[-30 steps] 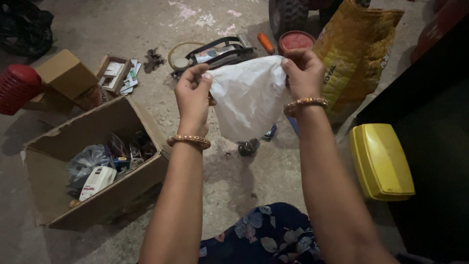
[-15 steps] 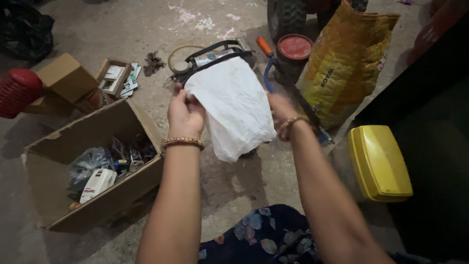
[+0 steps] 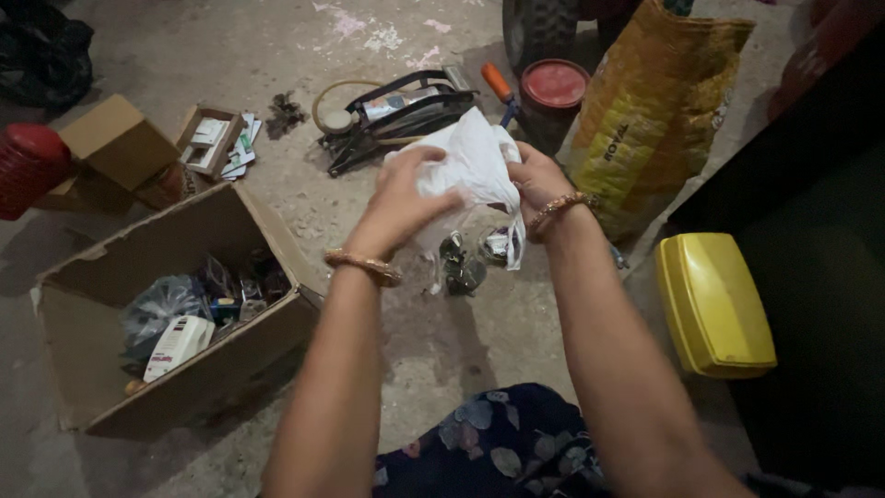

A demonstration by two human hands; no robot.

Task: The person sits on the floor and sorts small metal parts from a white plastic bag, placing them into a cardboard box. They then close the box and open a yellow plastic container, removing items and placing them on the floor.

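Both my hands hold a white plastic bag (image 3: 475, 164) above the concrete floor, and the bag is crumpled between them. My left hand (image 3: 406, 198) grips its left side with the fingers curled over the plastic. My right hand (image 3: 537, 180) pinches the right side. Each wrist wears a gold bangle. Below the bag, small dark metal parts (image 3: 461, 267) and a shiny wrapper lie on the floor.
An open cardboard box (image 3: 230, 221) with clutter stands at left. A foot pump (image 3: 392, 106) with a hose lies ahead, by a red-lidded tub (image 3: 553, 85) and a yellow sack (image 3: 645, 111). A yellow plastic case (image 3: 714, 304) sits at right. A red basket (image 3: 28, 166) and smaller boxes are far left.
The bag was spread wide between my raised hands, then hung open; now my hands have come together and bunched it up, uncovering the small parts on the floor.
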